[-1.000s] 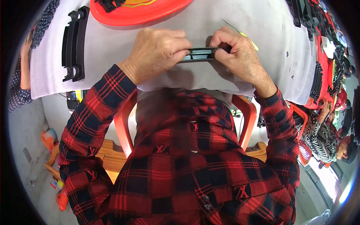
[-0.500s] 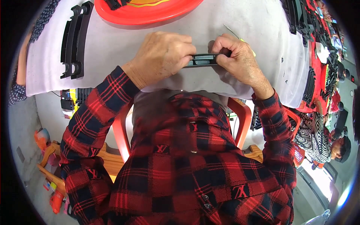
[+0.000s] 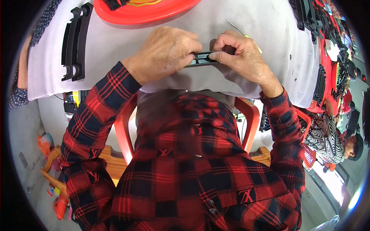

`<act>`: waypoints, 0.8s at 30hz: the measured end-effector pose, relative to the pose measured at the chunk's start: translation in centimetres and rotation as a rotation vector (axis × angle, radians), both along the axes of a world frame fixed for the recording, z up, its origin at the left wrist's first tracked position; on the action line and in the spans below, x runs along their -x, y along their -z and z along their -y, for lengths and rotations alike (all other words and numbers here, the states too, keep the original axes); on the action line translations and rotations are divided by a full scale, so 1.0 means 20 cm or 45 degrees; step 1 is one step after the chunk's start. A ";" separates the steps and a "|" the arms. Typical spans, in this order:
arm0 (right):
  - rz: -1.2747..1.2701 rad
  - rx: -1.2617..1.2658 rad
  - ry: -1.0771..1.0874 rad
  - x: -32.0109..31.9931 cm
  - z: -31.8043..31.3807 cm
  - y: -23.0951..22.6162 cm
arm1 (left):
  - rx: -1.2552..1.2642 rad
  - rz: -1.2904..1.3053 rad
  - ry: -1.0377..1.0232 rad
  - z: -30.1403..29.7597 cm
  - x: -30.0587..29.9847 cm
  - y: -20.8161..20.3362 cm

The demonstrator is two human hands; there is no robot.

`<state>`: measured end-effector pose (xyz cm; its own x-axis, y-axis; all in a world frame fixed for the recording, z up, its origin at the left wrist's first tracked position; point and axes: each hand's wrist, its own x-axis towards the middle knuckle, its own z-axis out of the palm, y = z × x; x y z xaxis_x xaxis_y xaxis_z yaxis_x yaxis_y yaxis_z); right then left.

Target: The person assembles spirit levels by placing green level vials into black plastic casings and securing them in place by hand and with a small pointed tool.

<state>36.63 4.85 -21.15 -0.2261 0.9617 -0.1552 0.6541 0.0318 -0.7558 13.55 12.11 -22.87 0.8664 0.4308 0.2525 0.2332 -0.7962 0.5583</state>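
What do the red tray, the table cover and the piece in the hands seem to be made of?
Red tray: probably plastic, slightly glossy, from its even, smooth surface.
Table cover: likely cloth, matte; its edge falls in waves.
Held piece: perhaps hard dark plastic, faintly shiny, with thin straight edges; metal remains possible.

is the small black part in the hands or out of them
In: the left hand grips one end of the black part and the right hand the other, its middle showing between them.

One held part (image 3: 202,61), one red plate (image 3: 146,15)
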 end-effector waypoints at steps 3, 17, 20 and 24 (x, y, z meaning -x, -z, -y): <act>-0.049 0.025 0.023 -0.01 0.00 0.03 | -0.019 -0.014 0.027 -0.01 0.00 -0.01; 0.084 0.064 0.029 0.03 -0.03 -0.01 | 0.013 0.129 0.056 -0.01 0.00 0.04; 0.196 0.010 0.060 0.07 -0.03 -0.01 | 0.005 0.128 0.046 -0.02 0.00 0.04; 0.245 0.048 0.111 0.07 -0.03 -0.01 | -0.019 0.126 0.063 -0.02 0.00 0.04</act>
<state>35.19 5.47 -20.93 -0.1054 0.9689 -0.2238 0.7854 -0.0570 -0.6164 13.57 12.51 -23.77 0.8569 0.3838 0.3442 0.1376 -0.8137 0.5648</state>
